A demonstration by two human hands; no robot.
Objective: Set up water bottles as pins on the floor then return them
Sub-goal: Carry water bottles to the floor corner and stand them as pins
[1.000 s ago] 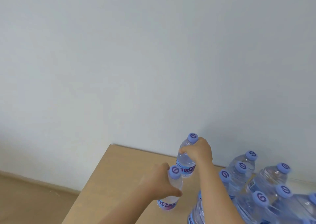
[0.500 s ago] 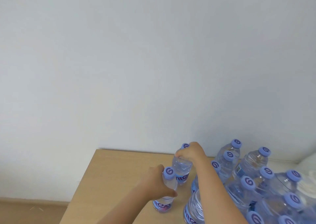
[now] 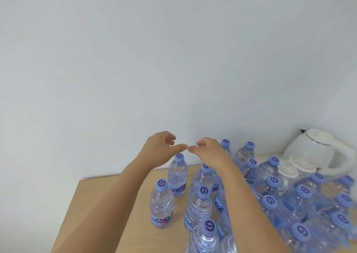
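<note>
You had let go of both bottles — half a second earlier your left hand (image 3: 158, 149) gripped the near bottle (image 3: 161, 204) by its shoulder and your right hand (image 3: 205, 149) held the far bottle (image 3: 177, 175) at the neck. At this moment both hands hung above the table (image 3: 108, 204), fingers loosely curled, holding nothing, thumb tips nearly meeting. The two bottles stood upright on the wood, just left of the shrink-wrapped pack (image 3: 289, 204) and its loose neighbours, with a white kettle (image 3: 318, 152) behind. Judging from that, this pair was returned — the return step looked near its end, though whether more bottles waited on the floor could not be seen.
</note>
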